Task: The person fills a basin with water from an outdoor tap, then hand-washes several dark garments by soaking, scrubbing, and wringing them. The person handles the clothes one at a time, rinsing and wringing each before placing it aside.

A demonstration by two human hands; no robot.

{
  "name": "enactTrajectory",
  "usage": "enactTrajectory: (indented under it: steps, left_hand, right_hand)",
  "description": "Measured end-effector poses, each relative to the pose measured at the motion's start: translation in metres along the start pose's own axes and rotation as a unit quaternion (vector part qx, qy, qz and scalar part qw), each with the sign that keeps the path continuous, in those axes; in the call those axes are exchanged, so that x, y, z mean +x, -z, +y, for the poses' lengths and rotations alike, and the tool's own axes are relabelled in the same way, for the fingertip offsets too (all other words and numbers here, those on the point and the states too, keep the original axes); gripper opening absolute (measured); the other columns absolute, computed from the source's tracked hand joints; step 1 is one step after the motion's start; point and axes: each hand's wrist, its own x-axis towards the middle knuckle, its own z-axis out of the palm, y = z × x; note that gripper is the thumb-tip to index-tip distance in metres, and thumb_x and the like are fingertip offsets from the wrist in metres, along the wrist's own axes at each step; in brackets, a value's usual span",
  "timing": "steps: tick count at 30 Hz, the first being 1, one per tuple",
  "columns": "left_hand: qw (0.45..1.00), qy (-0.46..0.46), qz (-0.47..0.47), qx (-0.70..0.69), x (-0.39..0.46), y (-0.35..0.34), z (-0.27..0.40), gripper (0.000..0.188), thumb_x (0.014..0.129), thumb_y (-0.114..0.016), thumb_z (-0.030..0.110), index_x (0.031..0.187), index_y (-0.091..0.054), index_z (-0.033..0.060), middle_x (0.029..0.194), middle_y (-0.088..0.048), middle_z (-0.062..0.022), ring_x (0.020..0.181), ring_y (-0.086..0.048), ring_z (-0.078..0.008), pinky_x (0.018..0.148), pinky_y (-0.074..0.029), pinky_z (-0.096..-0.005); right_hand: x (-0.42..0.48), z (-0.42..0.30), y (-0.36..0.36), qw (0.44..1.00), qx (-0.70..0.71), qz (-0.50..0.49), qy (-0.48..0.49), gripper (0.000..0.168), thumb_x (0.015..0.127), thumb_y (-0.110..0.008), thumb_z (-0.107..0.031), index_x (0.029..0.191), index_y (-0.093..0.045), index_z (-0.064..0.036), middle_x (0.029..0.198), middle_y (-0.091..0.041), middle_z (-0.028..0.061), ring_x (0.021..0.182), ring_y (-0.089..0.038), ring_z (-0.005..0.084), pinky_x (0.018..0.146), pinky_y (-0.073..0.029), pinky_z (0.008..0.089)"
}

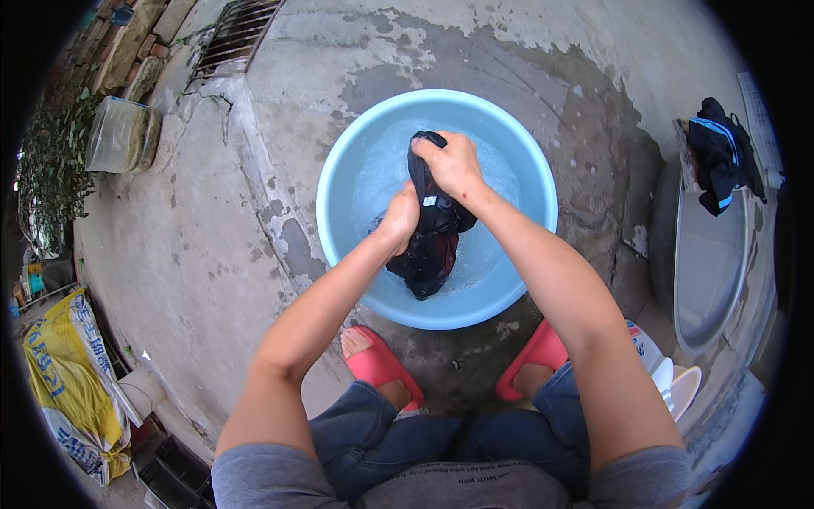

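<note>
A light blue plastic basin (439, 318) stands on the concrete ground between my feet, with water (375, 162) in it. A wet black garment (427, 257) with a small white tag hangs bunched over the water, its lower end inside the basin. My right hand (453, 162) grips its upper end near the basin's middle. Lower down and to the left, my left hand (400, 216) presses around the side of the cloth; its fingers are partly hidden behind the fabric.
On the right, another black garment with blue trim (725, 149) lies on the edge of a large metal tub (712, 267). At left are a clear plastic container (124, 137) and a yellow woven sack (73, 382). A metal grate (235, 38) lies at the upper left. Pink slippers (385, 362) flank the basin's near side.
</note>
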Motion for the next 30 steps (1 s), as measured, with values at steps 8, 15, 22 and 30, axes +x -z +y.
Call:
enactTrajectory:
  steps: [8, 15, 22, 30]
  left_hand:
    - [0.943, -0.111, 0.122, 0.289, -0.03, 0.028, 0.061, 0.07, 0.085, -0.059, 0.055, 0.122, -0.047, -0.0034, 0.091, -0.064, -0.0177, 0.079, -0.063, -0.0225, 0.07, -0.053, -0.0364]
    - [0.684, -0.315, 0.112, 0.648, 0.0, -0.001, 0.007, 0.054, 0.079, -0.067, 0.02, 0.13, -0.05, 0.023, 0.13, -0.042, -0.0163, 0.109, -0.049, -0.0417, 0.09, -0.046, -0.0457]
    - [0.943, -0.048, -0.065, -0.322, 0.023, 0.003, 0.037, 0.065, 0.091, -0.044, 0.058, 0.127, -0.05, 0.0041, 0.119, -0.059, -0.0092, 0.108, -0.057, -0.0247, 0.095, -0.045, -0.0396]
    - [0.968, 0.001, -0.12, -0.221, 0.002, -0.008, 0.016, 0.041, 0.097, -0.035, 0.042, 0.119, -0.052, 0.0116, 0.113, -0.058, -0.0109, 0.1, -0.058, -0.024, 0.087, -0.047, -0.0397]
  right_hand:
    - [0.005, 0.026, 0.062, 0.89, -0.411, -0.053, 0.189, 0.056, 0.086, -0.058, -0.047, 0.127, -0.047, -0.011, 0.115, -0.059, 0.0156, 0.104, -0.057, 0.0339, 0.084, -0.047, 0.0444]
    - [-0.037, 0.087, 0.029, 0.782, -0.598, -0.037, 0.173, 0.068, 0.084, -0.061, -0.039, 0.142, -0.034, -0.016, 0.135, -0.04, 0.0205, 0.121, -0.04, 0.0378, 0.095, -0.035, 0.0554]
    - [-0.017, 0.057, 0.002, 0.915, -0.175, 0.158, 0.327, 0.028, 0.061, -0.074, -0.023, 0.079, -0.062, -0.005, 0.09, -0.055, 0.0101, 0.088, -0.053, 0.0317, 0.077, -0.042, 0.0458]
    - [-0.029, 0.024, -0.031, 0.932, -0.141, 0.173, 0.285, 0.021, 0.062, -0.071, -0.022, 0.074, -0.06, -0.009, 0.092, -0.062, 0.0109, 0.097, -0.057, 0.0325, 0.084, -0.044, 0.0504]
